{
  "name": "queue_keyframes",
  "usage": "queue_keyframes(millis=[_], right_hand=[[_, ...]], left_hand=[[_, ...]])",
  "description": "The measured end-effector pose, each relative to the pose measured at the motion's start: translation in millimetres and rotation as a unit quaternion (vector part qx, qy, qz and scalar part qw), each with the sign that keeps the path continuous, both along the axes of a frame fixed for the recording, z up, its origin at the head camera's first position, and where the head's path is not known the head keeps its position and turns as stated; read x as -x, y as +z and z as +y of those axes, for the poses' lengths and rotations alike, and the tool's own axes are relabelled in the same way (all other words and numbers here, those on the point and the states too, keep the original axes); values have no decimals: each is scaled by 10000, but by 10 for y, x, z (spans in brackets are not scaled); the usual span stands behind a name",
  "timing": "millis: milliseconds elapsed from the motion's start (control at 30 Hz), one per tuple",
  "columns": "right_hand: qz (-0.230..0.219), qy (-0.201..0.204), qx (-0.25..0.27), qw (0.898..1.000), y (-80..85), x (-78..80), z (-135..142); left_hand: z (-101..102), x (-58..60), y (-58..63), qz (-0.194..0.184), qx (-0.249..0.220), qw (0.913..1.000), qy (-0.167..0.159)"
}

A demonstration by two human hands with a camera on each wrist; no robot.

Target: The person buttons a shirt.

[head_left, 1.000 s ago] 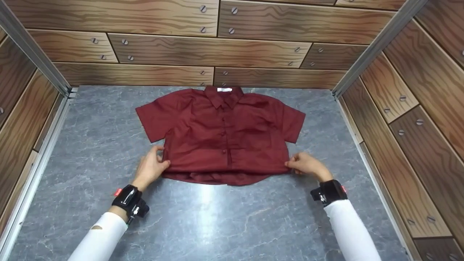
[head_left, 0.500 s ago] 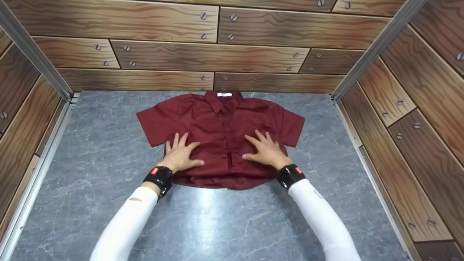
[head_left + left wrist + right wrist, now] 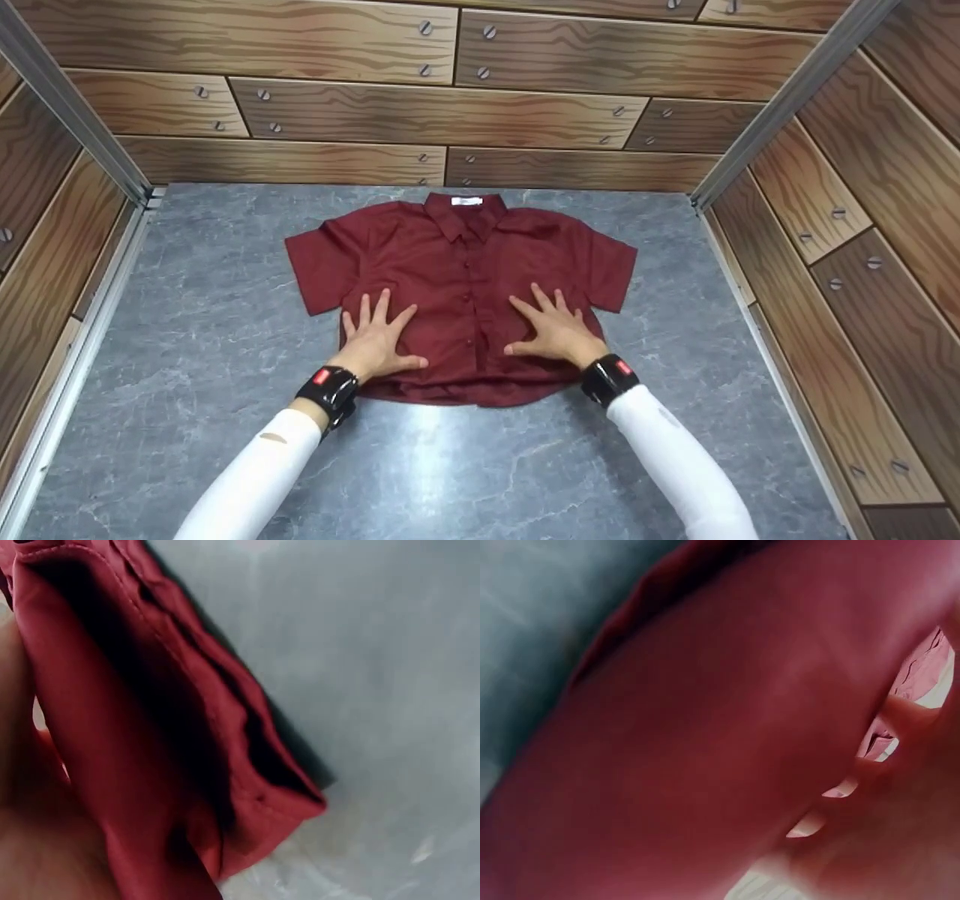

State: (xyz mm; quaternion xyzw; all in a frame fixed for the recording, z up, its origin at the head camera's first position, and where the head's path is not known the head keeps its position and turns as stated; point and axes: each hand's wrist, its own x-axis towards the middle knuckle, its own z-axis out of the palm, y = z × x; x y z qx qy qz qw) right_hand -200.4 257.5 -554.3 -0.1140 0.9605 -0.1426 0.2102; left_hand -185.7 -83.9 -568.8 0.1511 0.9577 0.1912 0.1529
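Observation:
A dark red short-sleeved button shirt [image 3: 442, 262] lies front side up, collar at the far end, its lower part folded or bunched near the hem. On the left half of its front rests my left hand [image 3: 373, 345], fingers straight and spread. My right hand [image 3: 556, 334] rests the same way on the right half, thumb pointing inward. In the left wrist view, layered edges of the shirt [image 3: 202, 697] gape open beside the palm. Blurred red cloth of the shirt [image 3: 690, 720] fills most of the right wrist view, next to the hand [image 3: 900, 832].
The shirt lies on a grey marbled tabletop [image 3: 450, 480]. Wood-patterned panels [image 3: 315, 112] rise at the back and both sides, with metal corner posts [image 3: 787, 105] between them.
Both hands let go of the shirt's lower side edges and moved inward onto its front, fingers spreading. Since then the hands and the shirt have shifted slightly toward me.

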Motion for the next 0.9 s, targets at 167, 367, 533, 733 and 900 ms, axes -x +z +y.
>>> queue_keyframes(millis=[167,367,533,733,900], right_hand=[[-197,162,-261,9993,108,-172,-8],[244,124,-326,9991,269,48,-94],[340,-29,-24,9994,103,359,-173],[72,-135,16,9999,-17,418,-161],[-1,-105,-42,9999,21,359,-144]], left_hand=[[35,-201,143,-362,77,9993,-102],[84,19,354,44,-160,9996,-238],[117,350,219,23,-279,9996,-77],[108,449,92,-550,-4,9985,-9],[106,409,94,-455,43,9989,-31]])
